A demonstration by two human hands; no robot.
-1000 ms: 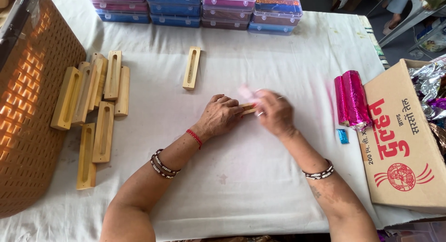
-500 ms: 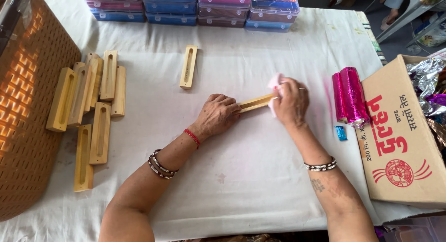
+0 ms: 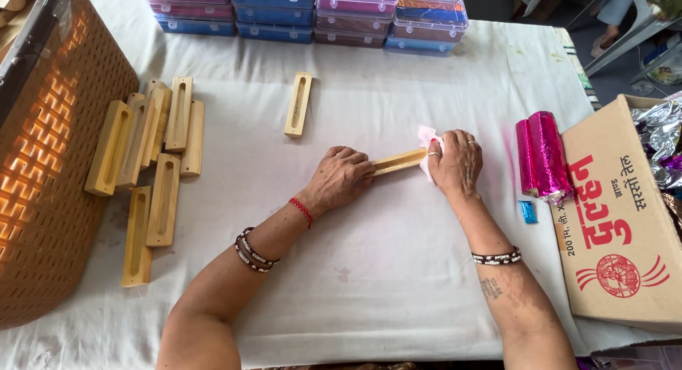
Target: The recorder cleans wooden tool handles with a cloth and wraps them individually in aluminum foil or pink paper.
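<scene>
A long slotted pale wooden block (image 3: pixel 398 161) is held flat on the white-clothed table (image 3: pixel 369 270), its near end grasped by the left hand (image 3: pixel 339 178). A pink cloth (image 3: pixel 428 137) is pinched against its far end by the right hand (image 3: pixel 457 164). 2 shiny magenta foil rolls (image 3: pixel 541 155) lie right of those fingers.

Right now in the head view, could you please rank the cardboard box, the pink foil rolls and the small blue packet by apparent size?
1. Cardboard box, cut off by the frame edge.
2. Pink foil rolls.
3. Small blue packet.
</scene>
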